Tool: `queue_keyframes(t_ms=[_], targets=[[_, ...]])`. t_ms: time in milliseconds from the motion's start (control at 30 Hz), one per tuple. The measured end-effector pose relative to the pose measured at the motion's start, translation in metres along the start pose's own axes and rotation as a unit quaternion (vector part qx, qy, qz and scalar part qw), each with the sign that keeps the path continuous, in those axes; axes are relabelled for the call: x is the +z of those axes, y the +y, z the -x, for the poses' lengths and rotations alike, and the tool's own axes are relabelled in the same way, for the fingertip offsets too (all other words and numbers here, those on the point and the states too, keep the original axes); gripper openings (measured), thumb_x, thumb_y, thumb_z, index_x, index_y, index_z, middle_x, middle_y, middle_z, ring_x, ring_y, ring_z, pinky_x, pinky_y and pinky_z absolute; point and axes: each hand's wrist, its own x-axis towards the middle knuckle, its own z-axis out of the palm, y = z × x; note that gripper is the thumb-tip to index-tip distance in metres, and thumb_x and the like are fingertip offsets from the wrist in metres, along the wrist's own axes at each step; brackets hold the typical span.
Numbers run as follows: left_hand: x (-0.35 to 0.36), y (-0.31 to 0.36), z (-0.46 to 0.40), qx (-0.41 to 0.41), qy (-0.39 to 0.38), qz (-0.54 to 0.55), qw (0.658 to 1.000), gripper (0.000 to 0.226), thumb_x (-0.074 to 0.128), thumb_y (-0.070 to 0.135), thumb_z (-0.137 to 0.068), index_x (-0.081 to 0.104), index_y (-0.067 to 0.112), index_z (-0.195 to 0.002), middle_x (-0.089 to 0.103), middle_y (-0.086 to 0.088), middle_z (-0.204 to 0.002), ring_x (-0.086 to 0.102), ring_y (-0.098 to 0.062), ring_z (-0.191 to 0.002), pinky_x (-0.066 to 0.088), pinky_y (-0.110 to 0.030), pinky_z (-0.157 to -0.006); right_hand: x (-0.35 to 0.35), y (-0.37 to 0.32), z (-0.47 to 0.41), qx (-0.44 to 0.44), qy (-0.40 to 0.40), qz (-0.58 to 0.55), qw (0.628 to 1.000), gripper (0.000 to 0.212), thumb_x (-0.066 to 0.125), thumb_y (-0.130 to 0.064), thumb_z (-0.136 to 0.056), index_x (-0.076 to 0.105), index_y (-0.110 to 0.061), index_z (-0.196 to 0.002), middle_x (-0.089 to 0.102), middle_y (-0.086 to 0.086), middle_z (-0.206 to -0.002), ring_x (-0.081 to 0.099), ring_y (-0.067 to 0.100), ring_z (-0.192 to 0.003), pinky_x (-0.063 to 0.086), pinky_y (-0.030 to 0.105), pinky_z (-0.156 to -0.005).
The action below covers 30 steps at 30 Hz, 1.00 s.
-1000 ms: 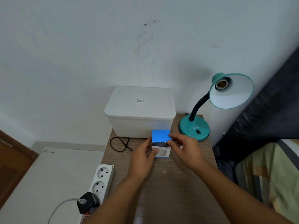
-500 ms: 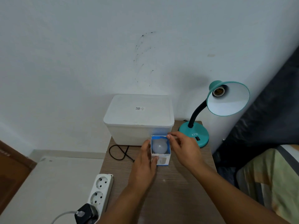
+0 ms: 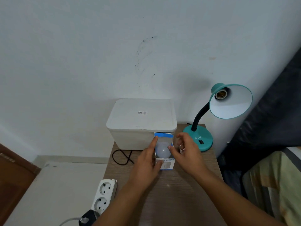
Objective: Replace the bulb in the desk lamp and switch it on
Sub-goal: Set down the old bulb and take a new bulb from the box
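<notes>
Fingers of left hand (image 3: 146, 162) grip opened bulb box (image 3: 164, 160), right hand (image 3: 184, 150) loosely curled beside exposed new bulb (image 3: 162, 150); lamp (image 3: 216, 115) socket (image 3: 220, 94) empty, so extraction, fitting, switching remain.

White lidded storage box (image 3: 141, 123) at back of wooden table (image 3: 179, 193), against wall. Black cable loop (image 3: 121, 158) beside it. White power strip (image 3: 104, 195) at table's left edge, black plug (image 3: 87, 219) inserted.

teal lamp (image 3: 197, 138), white bulb (image 3: 162, 150), blue box (image 3: 163, 135)
</notes>
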Motion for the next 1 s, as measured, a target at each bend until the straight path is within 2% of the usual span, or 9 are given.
queue_keyframes(t_ms=[100,300,367,500,600,800,933,1000], targets=[[-0.002,0.001,-0.002,-0.012,-0.003,-0.012,1.0,0.099,0.072,0.025,-0.089,0.002,0.062,-0.148,0.049,0.001,-0.142,0.055,-0.017,-0.126,0.057,-0.043,-0.094,0.001,0.004,0.0,-0.015,-0.029,0.06,0.998,0.033,0.074,-0.043,-0.079,0.058,-0.032,-0.106,0.051,-0.011,-0.103,0.052,0.004,-0.092,0.041,0.012,-0.071],[-0.006,0.002,-0.007,-0.021,-0.009,-0.013,1.0,0.101,0.076,0.027,-0.084,0.005,0.06,-0.148,0.049,0.004,-0.141,0.057,-0.016,-0.124,0.056,-0.042,-0.095,0.008,0.009,-0.011,0.012,-0.093,0.123,0.988,0.064,0.074,-0.061,-0.069,0.061,-0.031,-0.124,0.053,-0.006,-0.114,0.049,0.012,-0.107,0.051,0.034,-0.089],[-0.007,0.001,-0.008,-0.022,-0.01,-0.011,1.0,0.1,0.077,0.027,-0.082,0.009,0.057,-0.149,0.046,0.004,-0.144,0.054,-0.017,-0.128,0.055,-0.044,-0.098,0.009,0.008,-0.014,0.024,-0.112,0.129,0.985,0.068,0.073,-0.063,-0.069,0.062,-0.027,-0.126,0.055,-0.003,-0.119,0.052,0.014,-0.109,0.051,0.036,-0.091],[-0.01,0.003,-0.01,-0.018,-0.004,-0.032,0.999,0.104,0.079,0.027,-0.079,0.009,0.058,-0.148,0.045,0.007,-0.145,0.055,-0.017,-0.127,0.056,-0.042,-0.097,0.008,0.003,-0.021,0.047,-0.138,0.134,0.98,0.071,0.075,-0.061,-0.067,0.063,-0.023,-0.125,0.061,-0.003,-0.125,0.057,0.014,-0.107,0.052,0.032,-0.088],[-0.011,0.005,-0.01,-0.011,0.004,-0.049,0.999,0.104,0.079,0.028,-0.078,0.008,0.059,-0.147,0.045,0.007,-0.145,0.055,-0.014,-0.125,0.055,-0.04,-0.098,0.007,-0.005,-0.025,0.058,-0.148,0.162,0.974,0.071,0.075,-0.063,-0.065,0.065,-0.022,-0.122,0.067,-0.003,-0.119,0.061,0.013,-0.101,0.054,0.032,-0.081],[-0.015,0.013,-0.01,0.0,-0.003,-0.069,0.998,0.106,0.077,0.03,-0.078,0.003,0.054,-0.151,0.047,0.008,-0.143,0.048,-0.008,-0.127,0.05,-0.034,-0.103,0.009,-0.021,-0.027,0.092,-0.163,0.185,0.965,0.055,0.079,-0.054,-0.065,0.07,-0.015,-0.102,0.071,0.003,-0.097,0.065,0.016,-0.083,0.058,0.036,-0.074],[-0.019,0.016,-0.012,0.013,-0.015,-0.094,0.995,0.111,0.075,0.027,-0.079,-0.007,0.054,-0.15,0.052,0.008,-0.134,0.052,-0.004,-0.113,0.048,-0.022,-0.094,0.013,-0.023,-0.028,0.118,-0.162,0.17,0.965,0.051,0.081,-0.051,-0.063,0.068,-0.015,-0.096,0.07,0.001,-0.091,0.065,0.014,-0.077,0.059,0.036,-0.072],[-0.02,0.017,-0.012,0.014,-0.02,-0.108,0.994,0.11,0.074,0.03,-0.08,-0.007,0.05,-0.152,0.053,0.006,-0.133,0.052,-0.004,-0.111,0.048,-0.022,-0.094,0.013,-0.022,-0.026,0.116,-0.154,0.165,0.967,0.056,0.079,-0.056,-0.062,0.069,-0.017,-0.1,0.07,0.0,-0.092,0.064,0.014,-0.079,0.058,0.035,-0.072]])
